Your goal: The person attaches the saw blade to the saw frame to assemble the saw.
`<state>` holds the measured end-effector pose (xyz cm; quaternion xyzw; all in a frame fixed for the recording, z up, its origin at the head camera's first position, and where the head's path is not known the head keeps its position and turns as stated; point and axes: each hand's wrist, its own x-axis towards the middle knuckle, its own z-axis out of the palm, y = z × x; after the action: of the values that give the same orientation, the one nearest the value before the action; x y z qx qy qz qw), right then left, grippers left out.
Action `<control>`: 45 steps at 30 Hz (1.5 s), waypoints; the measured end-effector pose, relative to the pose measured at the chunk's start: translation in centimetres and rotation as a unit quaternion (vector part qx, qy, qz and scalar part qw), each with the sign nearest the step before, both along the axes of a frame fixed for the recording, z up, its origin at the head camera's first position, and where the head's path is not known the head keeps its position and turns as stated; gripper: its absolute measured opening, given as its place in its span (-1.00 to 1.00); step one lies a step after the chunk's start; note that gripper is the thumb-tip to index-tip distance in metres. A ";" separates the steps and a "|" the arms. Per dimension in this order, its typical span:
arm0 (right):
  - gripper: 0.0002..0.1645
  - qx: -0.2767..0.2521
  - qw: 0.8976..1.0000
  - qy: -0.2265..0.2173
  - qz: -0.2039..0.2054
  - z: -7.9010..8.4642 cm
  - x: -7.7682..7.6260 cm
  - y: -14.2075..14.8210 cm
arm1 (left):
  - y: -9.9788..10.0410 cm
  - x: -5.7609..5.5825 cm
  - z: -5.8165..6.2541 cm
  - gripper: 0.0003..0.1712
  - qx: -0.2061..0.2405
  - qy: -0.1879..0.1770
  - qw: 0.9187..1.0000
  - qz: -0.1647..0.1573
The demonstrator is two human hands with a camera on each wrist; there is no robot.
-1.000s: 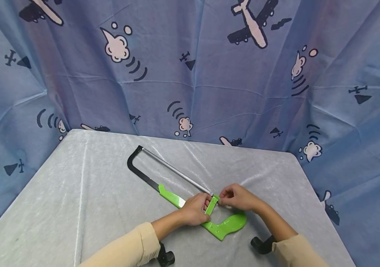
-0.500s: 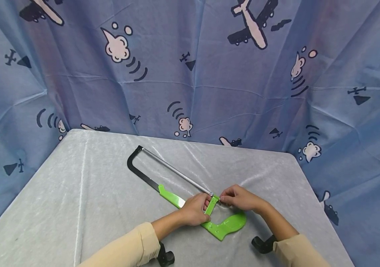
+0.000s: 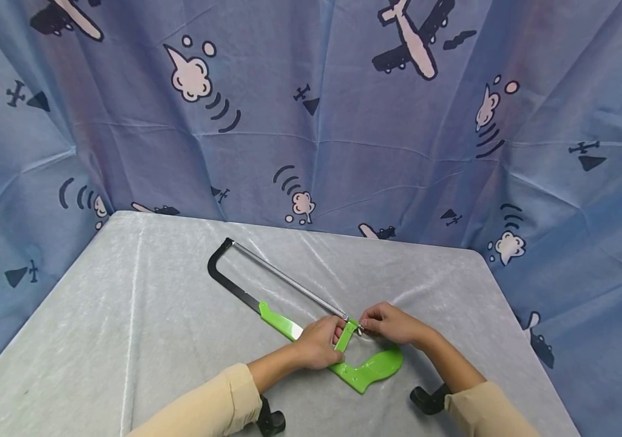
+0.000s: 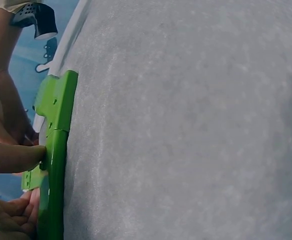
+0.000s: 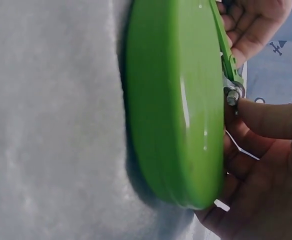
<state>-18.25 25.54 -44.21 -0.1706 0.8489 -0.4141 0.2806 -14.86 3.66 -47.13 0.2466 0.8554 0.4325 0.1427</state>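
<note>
A hacksaw (image 3: 283, 325) with a green handle (image 3: 381, 365), a black front frame (image 3: 234, 289) and a silver bar-like blade side (image 3: 289, 280) lies slantwise on the cloth. My left hand (image 3: 318, 344) grips its green cross bracket (image 3: 346, 337), thumb on the near side and fingers curled behind. Just right of that bracket my right hand (image 3: 392, 323) pinches a small silver wing nut (image 5: 232, 97) between thumb and bent fingers. The right wrist view shows the thumb (image 5: 266, 119) right at the nut, while the handle partly hides the other fingers.
Grey velvety cloth (image 3: 70, 328) covers the table. A blue curtain (image 3: 267, 109) with airplane prints hangs behind it and along the sides. Black wrist-worn devices (image 3: 429, 400) sit under both forearms, close over the cloth.
The right fingertips have shifted slightly at the wing nut, and more silver metal shows beside them. The left hand and the hacksaw stay in place.
</note>
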 end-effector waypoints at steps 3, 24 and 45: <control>-0.73 0.003 1.000 0.002 -0.001 0.0 0.0 -0.1 | 0.0 0.0 0.1 -0.46 0.000 0.002 1.000 0.001; -0.91 0.003 0.994 0.103 -0.026 -0.7 0.6 -0.4 | 0.0 0.0 0.0 -0.45 0.003 0.005 1.000 0.007; -0.68 0.150 0.949 0.275 -0.024 -0.8 2.4 -1.4 | 0.0 0.1 0.2 -0.45 0.000 -0.001 1.000 0.004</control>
<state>-15.87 24.16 -45.02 -0.2135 0.9493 -0.2259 0.0480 -14.74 3.68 -46.98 0.2428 0.8563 0.4333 0.1414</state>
